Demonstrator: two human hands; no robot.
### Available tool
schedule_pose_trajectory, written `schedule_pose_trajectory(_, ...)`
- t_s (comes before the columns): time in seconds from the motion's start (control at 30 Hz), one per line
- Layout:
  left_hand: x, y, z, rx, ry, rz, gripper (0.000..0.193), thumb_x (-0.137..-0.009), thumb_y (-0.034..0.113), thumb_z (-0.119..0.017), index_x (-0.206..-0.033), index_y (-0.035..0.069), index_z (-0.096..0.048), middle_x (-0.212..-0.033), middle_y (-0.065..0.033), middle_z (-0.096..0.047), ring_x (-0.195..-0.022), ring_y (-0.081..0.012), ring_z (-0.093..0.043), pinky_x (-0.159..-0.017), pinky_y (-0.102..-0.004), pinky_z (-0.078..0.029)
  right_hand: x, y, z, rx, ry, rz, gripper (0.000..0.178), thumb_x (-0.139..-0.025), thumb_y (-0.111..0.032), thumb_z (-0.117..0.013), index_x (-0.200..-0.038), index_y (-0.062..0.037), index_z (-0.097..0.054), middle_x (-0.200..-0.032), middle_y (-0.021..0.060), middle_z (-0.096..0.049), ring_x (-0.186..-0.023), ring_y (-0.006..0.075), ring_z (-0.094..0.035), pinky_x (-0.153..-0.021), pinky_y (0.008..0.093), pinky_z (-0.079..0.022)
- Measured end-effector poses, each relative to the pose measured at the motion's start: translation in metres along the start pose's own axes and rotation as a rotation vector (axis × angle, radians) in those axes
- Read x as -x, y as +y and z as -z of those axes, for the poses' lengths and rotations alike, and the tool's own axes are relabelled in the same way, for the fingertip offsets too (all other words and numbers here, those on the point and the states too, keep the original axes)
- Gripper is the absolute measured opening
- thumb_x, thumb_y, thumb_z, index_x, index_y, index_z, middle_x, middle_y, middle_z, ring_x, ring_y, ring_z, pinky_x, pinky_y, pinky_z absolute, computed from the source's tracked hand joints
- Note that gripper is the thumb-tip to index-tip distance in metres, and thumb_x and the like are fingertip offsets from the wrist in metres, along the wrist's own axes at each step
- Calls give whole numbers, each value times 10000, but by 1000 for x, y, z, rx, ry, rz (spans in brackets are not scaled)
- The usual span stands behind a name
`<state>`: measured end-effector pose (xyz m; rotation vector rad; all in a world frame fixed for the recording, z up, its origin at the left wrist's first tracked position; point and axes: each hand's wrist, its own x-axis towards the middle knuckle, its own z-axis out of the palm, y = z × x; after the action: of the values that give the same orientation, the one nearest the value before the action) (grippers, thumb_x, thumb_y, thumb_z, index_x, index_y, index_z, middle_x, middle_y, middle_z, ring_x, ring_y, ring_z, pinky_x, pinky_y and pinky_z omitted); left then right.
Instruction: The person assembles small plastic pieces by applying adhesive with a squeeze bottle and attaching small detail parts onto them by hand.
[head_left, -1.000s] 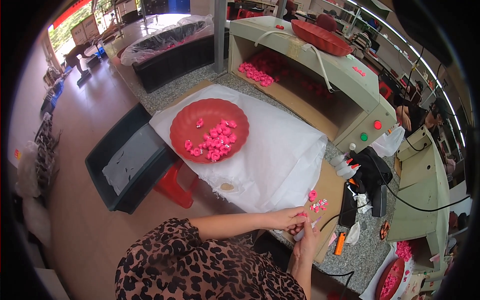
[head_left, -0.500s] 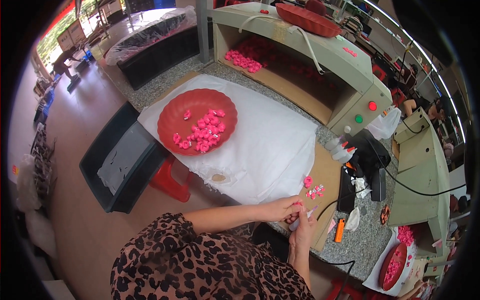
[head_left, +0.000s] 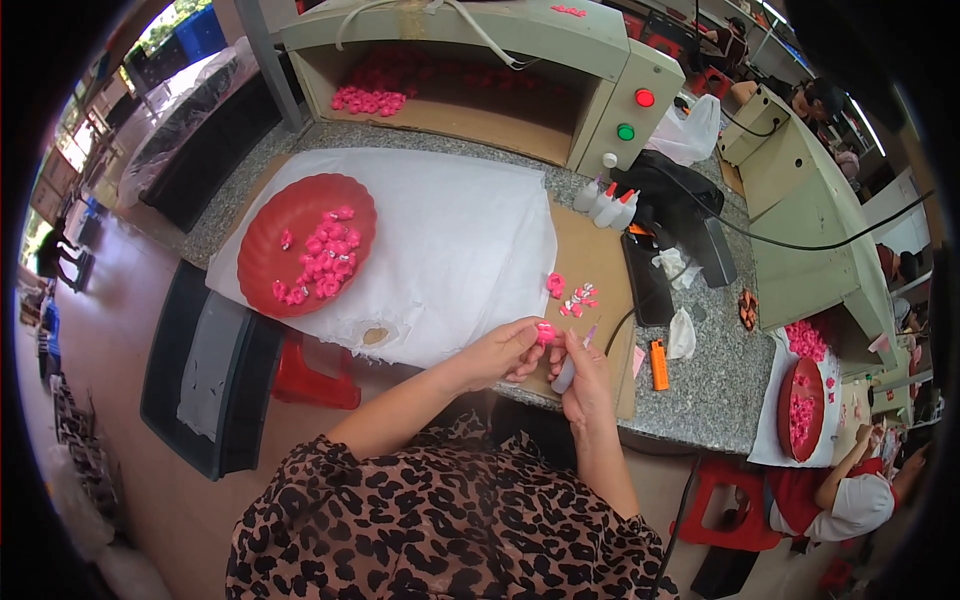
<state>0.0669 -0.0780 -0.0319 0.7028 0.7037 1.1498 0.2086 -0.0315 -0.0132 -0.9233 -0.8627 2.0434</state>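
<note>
Between the thumb and fingers of my left hand (head_left: 498,356) is a small bright pink moulded piece (head_left: 545,333), its exact kind unclear. My right hand (head_left: 590,385) is closed round a small white squeeze bottle (head_left: 564,377) with a thin pale purple nozzle, and its fingertips come close to the pink piece. Whether they touch it I cannot tell. Just beyond the hands, a pink piece (head_left: 555,285) and a cluster of smaller pink-and-silver bits (head_left: 579,299) lie on brown cardboard (head_left: 610,290). To the left, a red scalloped dish (head_left: 262,235) holds several pink pieces on white cloth (head_left: 450,220).
A beige open-fronted machine (head_left: 610,110) with red and green buttons stands behind, pink pieces inside. White bottles (head_left: 612,208), an orange lighter (head_left: 659,365), crumpled tissue (head_left: 682,335) and a black cable lie at the right. A dark bin (head_left: 160,370) is at left; a co-worker (head_left: 840,500) sits lower right.
The whole view has swung, so the bench appears further left and more of the co-worker shows at right. My hands have parted slightly, and the pink piece shows more plainly between them.
</note>
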Motion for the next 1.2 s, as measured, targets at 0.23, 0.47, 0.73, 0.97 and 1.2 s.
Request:
schedule_pose_trajectory(0.23, 4, 8, -5, 107, -13, 37, 334, -890, 371, -321, -970, 65, -428, -664, 4, -394, -501, -65, -368, -417, -172, -289, 1, -1, 7, 0, 6, -12, 203, -819, -213, -527, -807, -13, -562, -607, 14, -500, -506, 74, -450, -457, 195, -370)
schedule_pose_trajectory(0.47, 5, 5, -3, 70, 43, 47, 373, -892, 368, -317, -1038, 53, -452, -612, 2, -387, -459, -73, -369, -374, -185, -287, -1, -10, 13, -104, 21, -91, 167, -804, -191, -528, -802, -25, -545, -630, 15, -500, -526, 93, -467, -492, 246, -400)
schedule_pose_trajectory(0.73, 49, 77, 12, -621, 734, -471, 291, -902, 285, -338, -1033, 82, -500, -573, 49, -378, -482, -19, -347, -415, -158, -286, 0, -31, 53, -206, 207, 103, 212, -778, -127, -528, -943, -11, -465, -717, 51, -522, -628, 143, -514, -584, 303, -455)
schedule_pose_trajectory(0.97, 111, 133, 96, -1618, 1549, -16, 356, -835, 258, -439, -1107, 28, -447, -1003, -195, -539, -904, -338, -532, -728, -405, -417, 5, -33, 49, -32, 201, 211, 207, -814, -132, -523, -972, -24, -446, -762, 71, -547, -641, 150, -551, -529, 241, -461)
schedule_pose_trajectory(1.2, -9, 71, 6, -1347, 741, -351, 257, -769, 229, -553, -953, 53, -514, -852, -148, -541, -688, -263, -548, -619, -353, -436, 6, -31, 35, -84, 82, 169, 243, -825, -131, -500, -1040, -30, -448, -783, 78, -547, -647, 153, -549, -535, 243, -453)
